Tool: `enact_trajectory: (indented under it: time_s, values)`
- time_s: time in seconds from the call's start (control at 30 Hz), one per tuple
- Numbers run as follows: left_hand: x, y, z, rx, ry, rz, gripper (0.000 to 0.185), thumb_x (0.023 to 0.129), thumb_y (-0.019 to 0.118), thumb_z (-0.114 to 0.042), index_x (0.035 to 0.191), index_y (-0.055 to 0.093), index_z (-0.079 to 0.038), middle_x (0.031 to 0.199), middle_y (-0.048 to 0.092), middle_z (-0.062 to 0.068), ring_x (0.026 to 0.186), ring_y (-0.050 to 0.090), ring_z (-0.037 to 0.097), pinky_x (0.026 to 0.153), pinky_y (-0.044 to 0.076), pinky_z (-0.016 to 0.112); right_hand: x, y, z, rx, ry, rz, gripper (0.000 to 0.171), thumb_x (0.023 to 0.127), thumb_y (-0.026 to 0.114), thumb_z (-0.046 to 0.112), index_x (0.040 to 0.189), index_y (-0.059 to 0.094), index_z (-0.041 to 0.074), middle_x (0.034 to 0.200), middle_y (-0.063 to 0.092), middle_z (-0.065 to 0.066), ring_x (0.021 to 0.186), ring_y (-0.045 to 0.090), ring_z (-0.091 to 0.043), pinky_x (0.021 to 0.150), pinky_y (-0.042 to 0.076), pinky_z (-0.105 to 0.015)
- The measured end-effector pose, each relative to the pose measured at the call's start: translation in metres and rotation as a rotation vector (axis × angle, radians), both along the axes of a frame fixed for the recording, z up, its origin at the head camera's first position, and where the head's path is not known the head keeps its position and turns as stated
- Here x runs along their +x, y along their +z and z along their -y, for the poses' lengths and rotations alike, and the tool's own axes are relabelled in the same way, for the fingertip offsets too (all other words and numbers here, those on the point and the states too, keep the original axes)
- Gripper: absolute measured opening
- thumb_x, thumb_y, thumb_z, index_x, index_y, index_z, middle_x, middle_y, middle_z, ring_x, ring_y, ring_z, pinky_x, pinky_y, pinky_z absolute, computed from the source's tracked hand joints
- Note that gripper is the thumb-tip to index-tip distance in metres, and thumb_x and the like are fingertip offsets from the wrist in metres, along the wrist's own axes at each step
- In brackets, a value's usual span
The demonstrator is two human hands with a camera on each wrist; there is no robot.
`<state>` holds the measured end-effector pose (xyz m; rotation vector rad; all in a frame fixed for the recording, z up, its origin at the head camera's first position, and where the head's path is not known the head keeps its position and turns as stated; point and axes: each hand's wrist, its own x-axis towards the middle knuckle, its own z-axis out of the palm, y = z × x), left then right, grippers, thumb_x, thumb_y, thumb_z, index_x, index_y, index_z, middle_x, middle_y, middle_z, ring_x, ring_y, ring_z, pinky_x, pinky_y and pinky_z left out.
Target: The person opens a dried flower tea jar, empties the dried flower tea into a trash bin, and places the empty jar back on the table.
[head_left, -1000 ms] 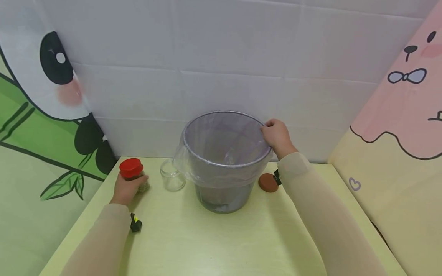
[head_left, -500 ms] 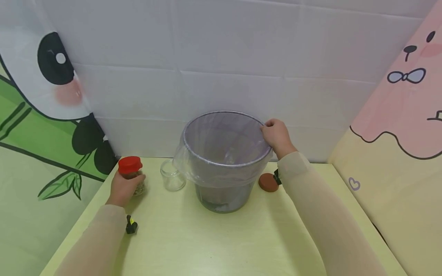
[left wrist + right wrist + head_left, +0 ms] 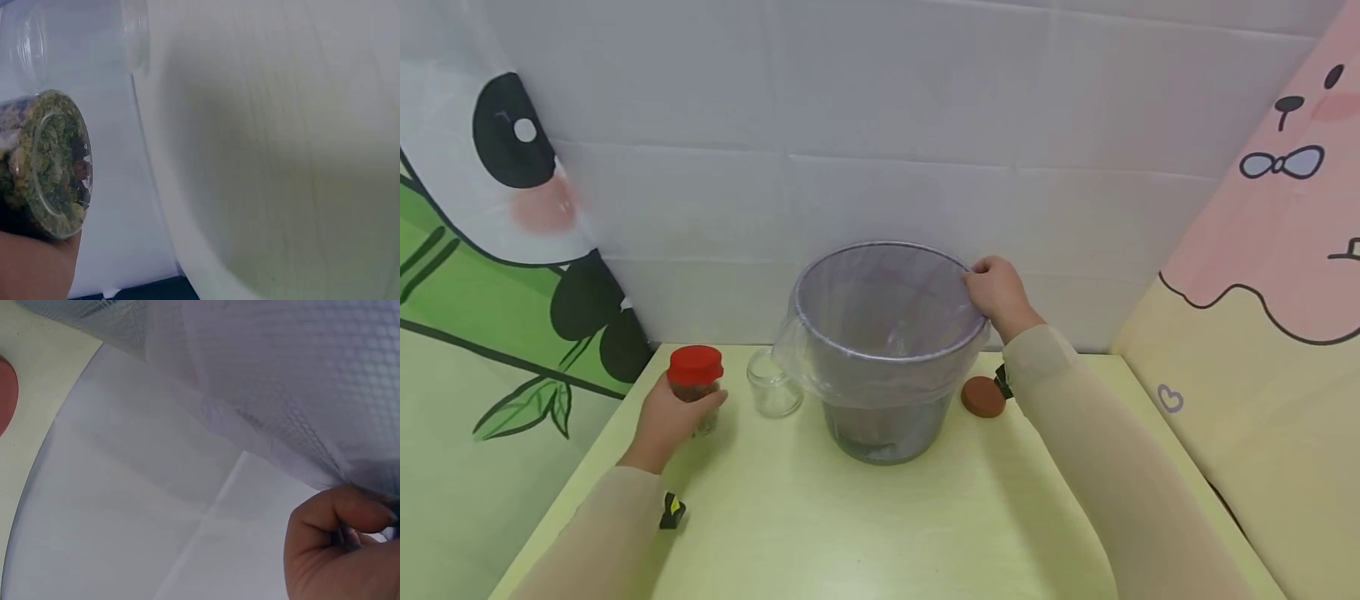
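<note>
My left hand (image 3: 670,421) grips a clear jar (image 3: 696,390) with a red lid (image 3: 696,364) at the table's left side. In the left wrist view the jar's round base (image 3: 59,162) faces the camera, with green and yellowish dried bits inside, raised off the table. At the centre stands a grey mesh waste bin (image 3: 883,429), lined with a thin translucent plastic bag (image 3: 880,383) folded over its rim. My right hand (image 3: 1000,296) holds the bin's right rim and the bag there, thumb and fingers curled over the edge.
Between jar and bin stands a clear glass jar (image 3: 775,392) without a lid. A round reddish-brown lid (image 3: 983,397) lies right of the bin. The pale yellow table (image 3: 850,533) meets a white wall covering (image 3: 887,125) behind; printed cartoon sheets flank both sides.
My left hand with the red-lidded jar shifts slightly left, then back right and a little nearer to me. The right hand stays on the bin's rim.
</note>
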<state>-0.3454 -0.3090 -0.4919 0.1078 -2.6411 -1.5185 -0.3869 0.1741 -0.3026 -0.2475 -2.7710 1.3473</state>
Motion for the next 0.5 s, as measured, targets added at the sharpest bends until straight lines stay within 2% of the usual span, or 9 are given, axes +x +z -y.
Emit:
enact_trajectory:
  time_s: [0.17,0.37,0.5]
  values:
    - [0.014,0.006,-0.01,-0.079,-0.031,-0.047,0.075,0.089,0.08,-0.044,0.137,0.043,-0.001,0.121,0.061,0.019,0.111,0.055,0.037,0.093,0.046,0.058,0.0,0.004,0.002,0.044,0.016,-0.006,0.034,0.108,0.051,0.026,0.129,0.057,0.0,0.127,0.057,-0.019,0.107,0.057,-0.032,0.088,0.052,-0.047]
    - [0.028,0.016,-0.023,-0.064,-0.07,-0.046,0.077,0.089,0.081,-0.042,0.139,0.04,-0.001,0.126,0.057,0.019,0.114,0.054,0.039,0.096,0.046,0.061,-0.001,0.007,0.001,0.065,0.026,0.028,0.034,0.108,0.05,0.026,0.127,0.057,-0.001,0.125,0.057,-0.019,0.103,0.056,-0.031,0.083,0.051,-0.043]
    - [0.035,0.02,-0.031,-0.035,-0.094,-0.071,0.075,0.089,0.082,-0.039,0.139,0.04,-0.002,0.127,0.057,0.018,0.116,0.054,0.039,0.097,0.045,0.063,-0.003,0.008,-0.002,0.049,0.053,0.067,0.036,0.108,0.049,0.026,0.132,0.054,-0.002,0.13,0.055,-0.019,0.108,0.055,-0.031,0.088,0.051,-0.044]
